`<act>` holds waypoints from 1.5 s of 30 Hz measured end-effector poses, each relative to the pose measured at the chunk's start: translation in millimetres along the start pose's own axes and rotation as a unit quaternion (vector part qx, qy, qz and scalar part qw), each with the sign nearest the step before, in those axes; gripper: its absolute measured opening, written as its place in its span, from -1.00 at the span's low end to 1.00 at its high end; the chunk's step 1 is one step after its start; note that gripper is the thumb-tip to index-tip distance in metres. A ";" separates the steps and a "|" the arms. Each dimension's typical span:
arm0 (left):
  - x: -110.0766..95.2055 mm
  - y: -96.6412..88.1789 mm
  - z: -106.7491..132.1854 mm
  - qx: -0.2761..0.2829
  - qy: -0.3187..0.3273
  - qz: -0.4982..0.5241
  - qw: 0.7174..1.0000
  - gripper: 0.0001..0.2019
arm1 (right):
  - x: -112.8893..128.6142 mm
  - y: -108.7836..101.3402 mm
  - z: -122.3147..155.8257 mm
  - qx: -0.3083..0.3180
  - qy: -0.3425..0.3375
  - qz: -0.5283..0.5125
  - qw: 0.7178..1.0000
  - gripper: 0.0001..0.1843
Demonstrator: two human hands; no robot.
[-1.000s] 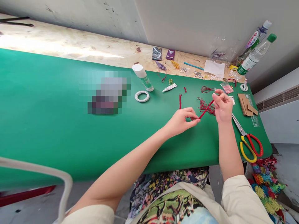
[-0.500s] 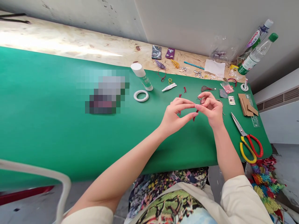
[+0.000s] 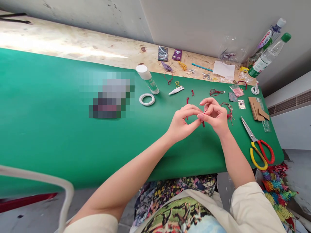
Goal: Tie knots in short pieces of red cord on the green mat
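Observation:
My left hand [image 3: 182,122] and my right hand [image 3: 215,116] meet fingertip to fingertip above the green mat [image 3: 60,123]. Both pinch a short red cord [image 3: 203,123], most of it hidden between the fingers; only a short end shows below them. A tangle of red cords [image 3: 228,109] lies on the mat just right of my right hand. A loose red cord piece [image 3: 187,100] lies behind my left hand.
Scissors with red and yellow handles [image 3: 258,145] lie at the right. A glue stick [image 3: 147,79], a tape ring [image 3: 147,99], a small white tube [image 3: 176,91], brown card pieces [image 3: 258,110] and two bottles [image 3: 268,55] sit further back. The mat's near edge runs just above my lap.
A second ago the cord was stretched straight between my separated hands. The hands have since come together and the cord is bunched between the fingertips.

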State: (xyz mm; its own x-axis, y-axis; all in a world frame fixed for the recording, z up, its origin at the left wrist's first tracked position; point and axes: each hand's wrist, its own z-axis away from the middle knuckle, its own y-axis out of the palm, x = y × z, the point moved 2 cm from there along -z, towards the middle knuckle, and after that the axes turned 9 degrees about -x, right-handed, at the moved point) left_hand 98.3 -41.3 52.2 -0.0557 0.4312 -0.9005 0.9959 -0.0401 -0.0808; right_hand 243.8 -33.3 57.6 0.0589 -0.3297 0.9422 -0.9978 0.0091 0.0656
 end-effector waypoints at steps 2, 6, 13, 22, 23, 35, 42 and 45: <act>-2.4 -0.1 -0.1 0.003 -0.008 -0.004 1.000 -0.82 | -0.3 0.3 0.5 -0.002 0.001 0.009 1.000 -0.54; -5.5 0.4 0.6 0.004 -0.026 -0.002 1.000 -0.81 | 0.8 -1.1 0.2 -0.002 -0.013 0.012 1.000 -0.56; -2.7 -1.3 -2.1 0.045 -0.160 0.155 0.974 -0.73 | 1.4 -3.1 -1.2 0.021 -0.011 0.019 1.000 -0.53; -1.4 -3.5 -6.6 0.134 -0.219 0.224 0.940 -0.77 | -1.0 -2.7 -1.0 0.084 -0.014 -0.033 0.996 -0.52; -1.4 -3.4 -6.6 0.132 -0.216 0.218 0.943 -0.76 | -1.2 -2.7 -1.1 0.086 -0.009 -0.030 0.996 -0.52; -5.8 -6.2 -10.3 0.123 -0.208 0.173 0.955 -0.70 | -3.2 -1.8 -1.8 0.075 -0.002 -0.010 0.997 -0.57; 2.1 -14.9 -14.5 0.004 -0.264 0.161 0.951 -0.73 | -8.2 1.6 0.4 0.072 0.089 -0.026 0.993 -0.48; 7.7 -21.4 -17.7 -0.072 -0.262 0.134 0.953 -0.79 | -17.1 6.7 3.7 0.063 0.131 0.005 0.989 -0.49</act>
State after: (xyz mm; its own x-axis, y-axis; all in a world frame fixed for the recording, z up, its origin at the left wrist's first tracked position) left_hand 77.8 -21.2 54.5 0.2114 -0.0887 -0.9734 0.9768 0.0543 0.2072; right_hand 236.1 -31.1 40.7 0.0377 -0.0744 0.9965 -0.9933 -0.1115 0.0292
